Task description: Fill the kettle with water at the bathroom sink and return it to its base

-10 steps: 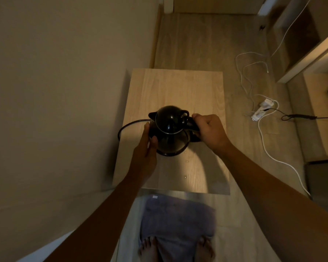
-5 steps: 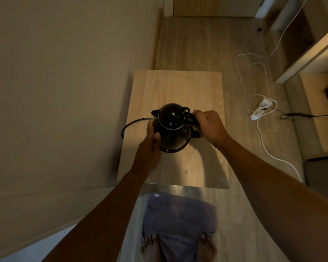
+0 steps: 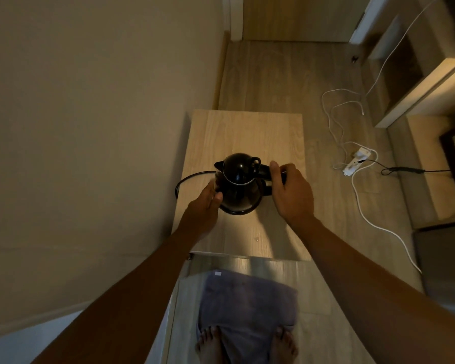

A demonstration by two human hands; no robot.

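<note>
A black kettle [image 3: 238, 183] with its lid closed stands upright on a dark round base [image 3: 237, 212] on a small light-wood table [image 3: 252, 132]. The base's black cord [image 3: 185, 179] loops off to the left. My left hand [image 3: 204, 208] lies flat against the kettle's left side, fingers extended and touching the body. My right hand [image 3: 293, 191] is curled around the black handle [image 3: 264, 171] on the kettle's right, with the thumb raised along it.
A wall runs close along the table's left. On the wooden floor to the right lie white cables [image 3: 357, 195] and a power strip [image 3: 356, 161]. A grey towel [image 3: 247, 308] lies under my bare feet, in front of the table. Furniture stands at the far right.
The kettle has settled a little lower onto the base. My right hand's fist on the handle has loosened, the thumb now lifted. My left hand stays against the kettle's side.
</note>
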